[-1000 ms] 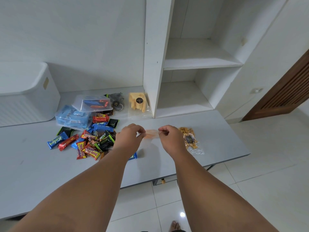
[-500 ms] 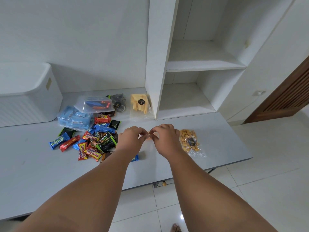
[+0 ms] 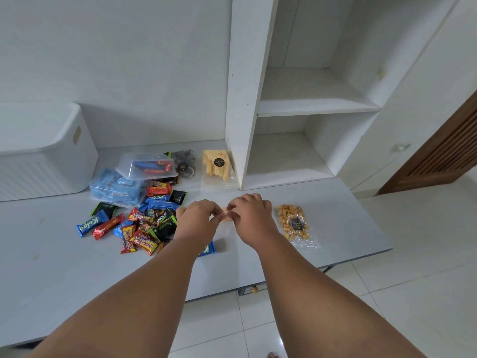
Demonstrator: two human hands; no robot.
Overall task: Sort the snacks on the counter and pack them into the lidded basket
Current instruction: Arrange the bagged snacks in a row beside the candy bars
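Observation:
My left hand (image 3: 197, 219) and my right hand (image 3: 251, 213) meet above the grey counter (image 3: 51, 275), both pinching a small pale orange translucent piece (image 3: 225, 213) between their fingertips. A heap of wrapped chocolate bars (image 3: 144, 223) lies just left of my left hand. A clear bag of orange snack pieces (image 3: 294, 223) lies right of my right hand. Behind, a bag of yellow sticks (image 3: 216, 167) leans by the shelf post. The white lidded basket (image 3: 44, 156) stands at the far left, its lid on.
Two clear plastic tubs (image 3: 129, 182), one stacked on the other, hold blue and red packets behind the heap. A dark bagged snack (image 3: 183, 162) lies beside them. White open shelves (image 3: 296, 140) rise at the back right. The counter's front edge (image 3: 348, 259) drops to tiled floor.
My hands, spread apart with the orange piece stretched between them a second ago, have come together. The view has shifted slightly; the snacks on the counter have not moved.

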